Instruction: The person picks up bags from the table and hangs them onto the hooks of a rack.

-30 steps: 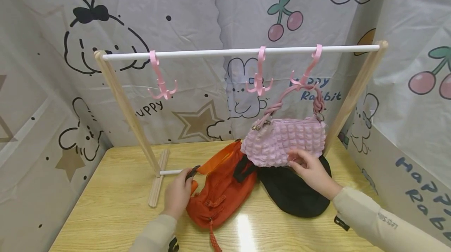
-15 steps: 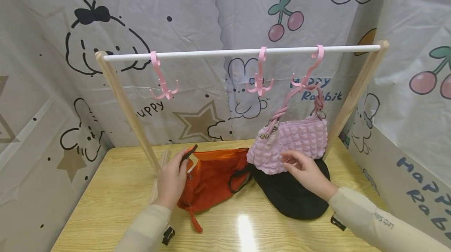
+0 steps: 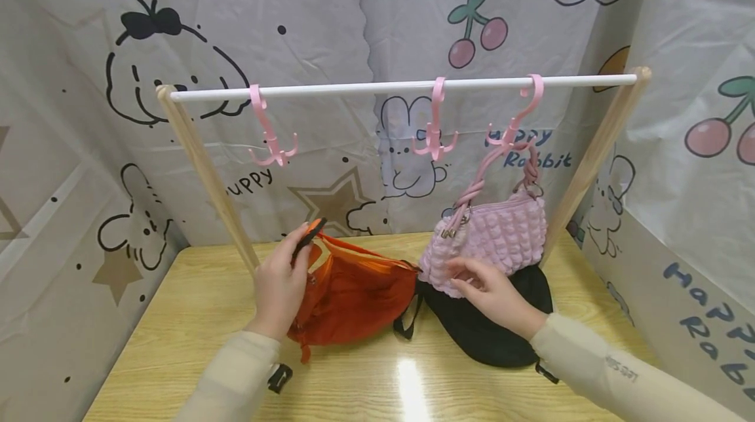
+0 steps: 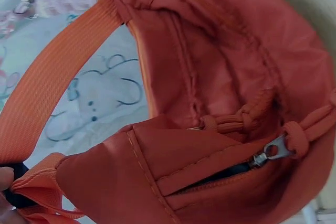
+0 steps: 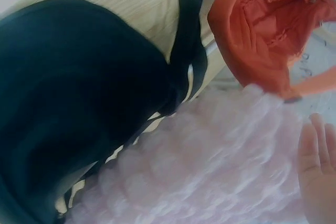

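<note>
My left hand grips the black buckle on the orange strap of a rust-orange waist bag, lifting that end. The bag slopes down to the right, its braided zip pull showing in the left wrist view. A pink puffy handbag hangs by its twisted handle from the rightmost pink hook. My right hand is at the handbag's front, fingers loosely bent and holding nothing. Beneath the handbag lies a rounded black fabric item with a strap.
A white rail on wooden posts spans the table. Two more pink hooks, a left one and a middle one, hang from it without bags. A patterned cloth stands close behind.
My left hand has risen and shifted left, pulling up the orange bag's strap end and swinging the bag leftward. My right hand has slid left along the pink handbag, which has tilted and turned slightly.
</note>
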